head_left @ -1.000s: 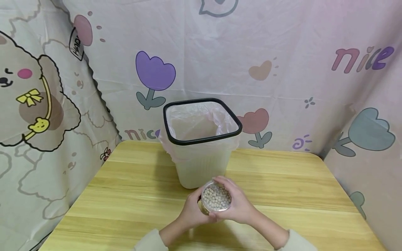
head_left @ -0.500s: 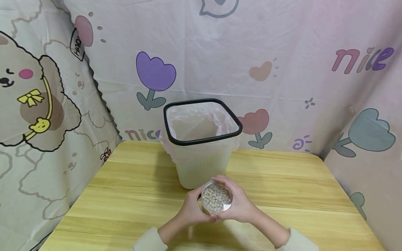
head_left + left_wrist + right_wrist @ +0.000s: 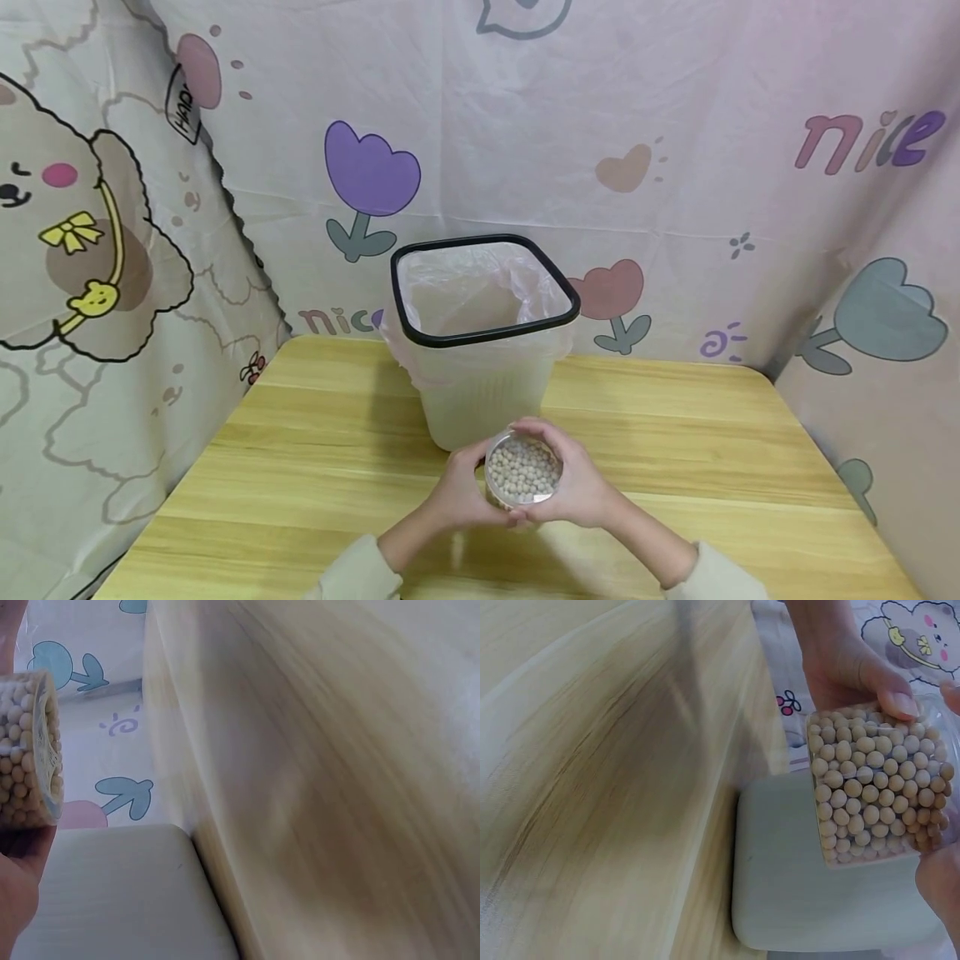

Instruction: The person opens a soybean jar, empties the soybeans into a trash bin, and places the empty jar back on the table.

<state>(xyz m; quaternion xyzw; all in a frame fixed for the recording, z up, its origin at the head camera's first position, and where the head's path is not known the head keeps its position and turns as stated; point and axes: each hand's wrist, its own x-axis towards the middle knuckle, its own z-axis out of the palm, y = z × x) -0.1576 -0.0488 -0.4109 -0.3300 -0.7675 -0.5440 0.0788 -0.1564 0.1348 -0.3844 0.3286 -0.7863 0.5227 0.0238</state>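
Observation:
A clear round jar (image 3: 522,473) full of small round beige beans is held above the table, in front of the bin. Its bean-filled side (image 3: 877,780) faces the right wrist view, while the left wrist view catches only one end of the jar (image 3: 22,750). From the left, my left hand (image 3: 463,493) grips the jar, its thumb lying along the side in the right wrist view. My right hand (image 3: 581,487) curls round the opposite side. Near the jar's lower edge both hands' fingers meet. Whether a lid covers the jar cannot be made out.
Just behind the jar stands a pale bin (image 3: 487,392) with a black rim (image 3: 487,337) and a thin plastic liner (image 3: 525,279). It rests on a wooden table (image 3: 675,433). Printed cloth (image 3: 495,125) hangs behind and at both sides.
Both hands have shifted slightly to the right and a little upward in the head view, carrying the jar with them. The grip looks the same, and the bin stays in place.

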